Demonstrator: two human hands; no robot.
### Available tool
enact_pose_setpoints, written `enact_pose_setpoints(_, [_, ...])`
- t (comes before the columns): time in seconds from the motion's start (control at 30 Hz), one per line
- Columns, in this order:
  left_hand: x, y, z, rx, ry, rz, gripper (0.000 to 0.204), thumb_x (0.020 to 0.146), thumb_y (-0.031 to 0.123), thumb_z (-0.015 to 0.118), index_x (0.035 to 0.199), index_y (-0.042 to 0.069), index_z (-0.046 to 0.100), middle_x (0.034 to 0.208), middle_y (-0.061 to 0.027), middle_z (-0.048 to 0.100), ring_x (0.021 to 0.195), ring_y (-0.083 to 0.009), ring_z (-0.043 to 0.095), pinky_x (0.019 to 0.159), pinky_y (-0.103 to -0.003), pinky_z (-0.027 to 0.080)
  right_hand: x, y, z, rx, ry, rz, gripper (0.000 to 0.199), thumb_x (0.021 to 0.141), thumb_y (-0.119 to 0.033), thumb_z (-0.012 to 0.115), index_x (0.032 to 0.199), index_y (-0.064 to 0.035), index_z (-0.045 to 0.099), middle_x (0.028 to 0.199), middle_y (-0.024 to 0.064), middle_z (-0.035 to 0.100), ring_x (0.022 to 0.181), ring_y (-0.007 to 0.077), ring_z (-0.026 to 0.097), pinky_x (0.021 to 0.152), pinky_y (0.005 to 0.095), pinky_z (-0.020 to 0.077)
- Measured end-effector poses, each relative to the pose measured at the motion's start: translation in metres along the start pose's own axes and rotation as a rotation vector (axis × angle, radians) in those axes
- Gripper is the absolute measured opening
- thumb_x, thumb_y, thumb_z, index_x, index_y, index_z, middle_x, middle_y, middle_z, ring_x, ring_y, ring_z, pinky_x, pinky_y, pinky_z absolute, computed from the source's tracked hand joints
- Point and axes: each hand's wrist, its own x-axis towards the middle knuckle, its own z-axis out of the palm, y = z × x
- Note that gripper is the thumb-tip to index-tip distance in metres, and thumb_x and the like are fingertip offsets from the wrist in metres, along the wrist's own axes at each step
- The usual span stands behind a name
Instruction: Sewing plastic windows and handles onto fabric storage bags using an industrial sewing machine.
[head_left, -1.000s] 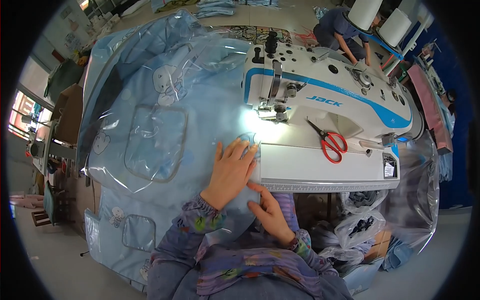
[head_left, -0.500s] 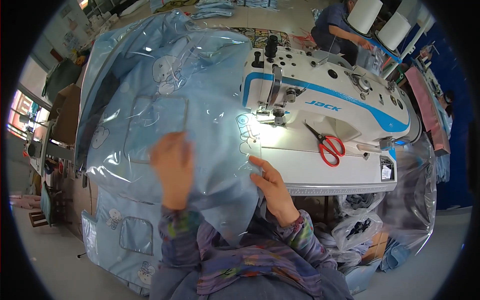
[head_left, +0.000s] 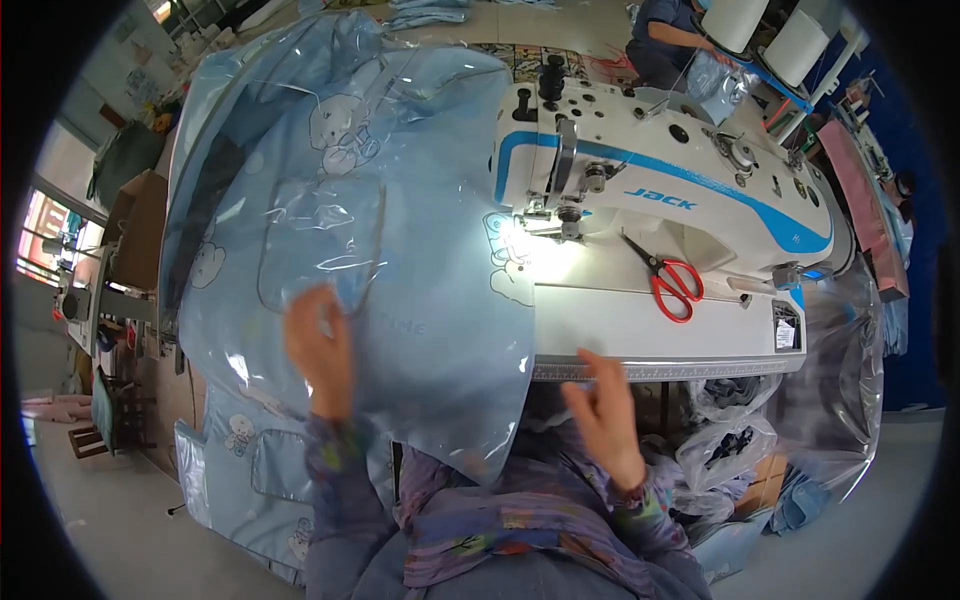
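A large sheet of light blue fabric with a clear, glossy surface, printed with cartoon animals and bearing a stitched square pocket, covers the left of the sewing table. Its right edge lies under the presser foot area of the white and blue sewing machine, where a lamp glares. Over the fabric below the pocket is my left hand, blurred, its fingers bent; whether it grips the fabric I cannot make out. My right hand is off the fabric at the table's front edge, thumb and fingers apart, holding nothing.
Red-handled scissors lie on the machine bed. White thread cones stand at the back right, near another person handling clear plastic. Below the table hang plastic bags of dark scraps. More blue fabric drapes at lower left.
My right hand has let go of the fabric's right edge and moved right, its fingers spreading. My left hand has shifted slightly left and down. The fabric's near right corner now hangs flatter.
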Motion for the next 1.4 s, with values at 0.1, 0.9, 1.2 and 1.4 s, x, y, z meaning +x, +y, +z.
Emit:
enact_pose_setpoints(0.1, [-0.067,0.081,0.011,-0.291,-0.267,0.423,0.025,0.090,0.012,0.069,0.115,0.009,0.068,0.111,-0.0101,0.067,0.103,-0.0283,0.062,0.090,-0.041,0.049,-0.013,0.015,-0.034,-0.195,0.042,0.060,0.021,0.098,-0.008,0.063,0.119,-0.0024,0.062,0.085,-0.0002,0.053,0.067,0.0071,0.047,0.057,0.0252,0.0402])
enact_pose_setpoints(0.9, [0.042,0.147,0.001,-0.179,-0.264,0.411,0.021,0.097,0.016,0.062,0.112,0.004,0.070,0.091,-0.0115,0.069,0.085,-0.0294,0.066,0.076,-0.040,0.050,0.092,-0.045,0.159,0.618,-0.106,-0.358,0.022,0.093,-0.010,0.067,0.112,-0.0013,0.062,0.096,0.0107,0.065,0.083,0.0171,0.063,0.076,0.0327,0.0506])
enact_pose_setpoints(1.2, [0.006,0.066,0.058,-0.623,-0.276,-0.148,0.026,0.107,0.018,0.050,0.111,0.002,0.070,0.094,-0.0137,0.067,0.081,-0.0275,0.066,0.073,-0.034,0.050,0.085,-0.049,0.064,0.144,-0.506,-0.085,0.036,0.091,-0.011,0.067,0.124,0.0035,0.061,0.093,0.0126,0.070,0.069,0.0148,0.069,0.062,0.0288,0.0544])
enact_pose_setpoints(1.4, [0.010,0.072,0.050,-0.546,-0.329,-0.176,0.024,0.104,0.011,0.053,0.115,-0.001,0.070,0.100,-0.0116,0.068,0.083,-0.0212,0.065,0.076,-0.032,0.052,0.096,-0.024,0.051,0.274,-0.394,0.087,0.017,0.093,-0.008,0.067,0.100,0.0072,0.068,0.075,0.0101,0.070,0.063,0.0133,0.069,0.058,0.0268,0.0549])
